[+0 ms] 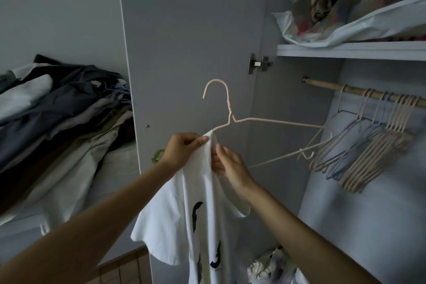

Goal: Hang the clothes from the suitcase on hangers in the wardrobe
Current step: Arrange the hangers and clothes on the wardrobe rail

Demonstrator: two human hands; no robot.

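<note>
At frame centre, the left hand pinches the white T-shirt at one hanger arm while the right hand grips the cloth beside it, so the free arm toward the rail at right should be fed in gently.

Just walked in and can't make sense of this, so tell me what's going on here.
A person is putting a white T-shirt onto a pink wire hanger in front of the open wardrobe. The left hand pinches the shirt's top edge at the hanger's shoulder, and the right hand grips the fabric beside it. Empty hangers hang on the rail. More clothes are piled to the left.
</note>
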